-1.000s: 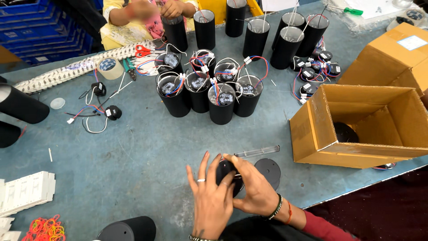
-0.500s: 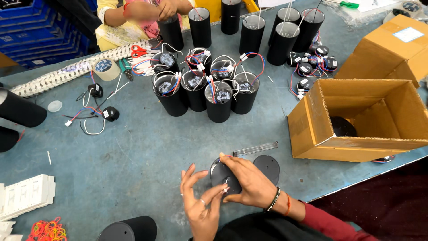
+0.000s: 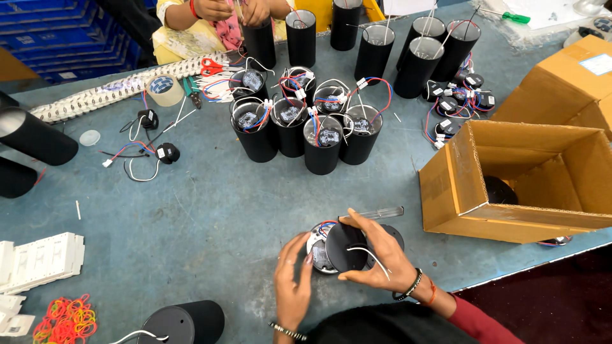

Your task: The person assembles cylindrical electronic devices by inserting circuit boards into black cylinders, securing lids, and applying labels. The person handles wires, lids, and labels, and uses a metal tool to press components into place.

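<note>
Here the blue worktable (image 3: 191, 223) carries an open cardboard box (image 3: 523, 172) at the right and a cluster of black cylinder housings (image 3: 306, 127) with coloured wires farther back. Near the front edge, the right hand (image 3: 376, 255) curls over a black round cap (image 3: 344, 245), fingers closed on its rim. The cap lies flat, partly over a disc-shaped module (image 3: 317, 251). The left hand (image 3: 293, 277), fingers half spread, touches the module's left edge, apparently steadying it.

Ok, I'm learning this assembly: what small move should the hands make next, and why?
Probably tuck the white wire under the black disc. The right hand holds the disc over the round base, steadied by the left hand, and the wire lies loose.
</note>
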